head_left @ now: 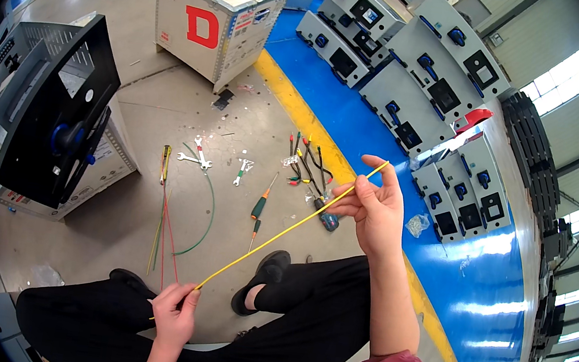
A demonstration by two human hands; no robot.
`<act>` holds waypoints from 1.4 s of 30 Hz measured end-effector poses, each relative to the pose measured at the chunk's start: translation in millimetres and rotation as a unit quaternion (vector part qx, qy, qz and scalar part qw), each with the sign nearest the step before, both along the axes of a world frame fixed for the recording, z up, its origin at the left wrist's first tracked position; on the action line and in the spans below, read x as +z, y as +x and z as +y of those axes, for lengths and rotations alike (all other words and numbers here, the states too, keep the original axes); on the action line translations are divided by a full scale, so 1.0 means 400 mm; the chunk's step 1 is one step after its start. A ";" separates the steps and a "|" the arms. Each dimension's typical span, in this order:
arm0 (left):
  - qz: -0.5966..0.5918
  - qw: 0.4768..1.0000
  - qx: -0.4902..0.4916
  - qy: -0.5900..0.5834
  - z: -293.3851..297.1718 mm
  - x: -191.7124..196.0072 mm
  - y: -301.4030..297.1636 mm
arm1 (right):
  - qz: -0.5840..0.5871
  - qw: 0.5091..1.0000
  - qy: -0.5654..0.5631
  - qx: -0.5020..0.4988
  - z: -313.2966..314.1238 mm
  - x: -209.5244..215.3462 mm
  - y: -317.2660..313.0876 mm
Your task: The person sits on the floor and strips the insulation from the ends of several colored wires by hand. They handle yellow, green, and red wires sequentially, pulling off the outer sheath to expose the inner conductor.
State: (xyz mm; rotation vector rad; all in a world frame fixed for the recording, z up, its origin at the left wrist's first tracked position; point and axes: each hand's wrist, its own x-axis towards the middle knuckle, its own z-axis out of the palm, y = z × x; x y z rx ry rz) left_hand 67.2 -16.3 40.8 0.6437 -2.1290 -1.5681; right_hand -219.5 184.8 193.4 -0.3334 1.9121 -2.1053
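Note:
A yellow wire (pixel 274 237) runs straight and slanting between my two hands, above my lap. Its lower end is pinched in my left hand (pixel 174 311), with a short tail showing past the fingers. My right hand (pixel 372 209), raised higher and farther out, pinches the other end between thumb and finger; the tip sticks out just beyond. On the floor beneath lie red wires (pixel 168 234), a curved green wire (pixel 212 213) and two screwdrivers, the larger with a green and orange handle (pixel 259 206). Beside my right hand rests a cordless power tool (pixel 327 218).
Several wrenches (pixel 198 157) and dark cables with coloured ends (pixel 307 163) lie on the floor ahead. A wooden crate (pixel 215 22) stands beyond them. At left, a black panel (pixel 55 111) leans on a box. Grey panels (pixel 424 66) line the blue floor at right.

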 end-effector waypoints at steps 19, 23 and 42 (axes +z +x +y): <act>-0.052 0.985 -0.068 0.150 0.026 -0.019 0.016 | -0.071 0.988 0.091 0.102 -0.018 -0.056 0.029; -0.067 0.985 -0.097 0.126 0.016 0.005 0.016 | -0.076 0.989 0.061 0.115 -0.005 -0.043 0.026; -0.045 0.998 -0.033 -0.036 0.007 0.011 0.014 | -0.130 0.978 0.063 0.149 -0.030 -0.062 0.057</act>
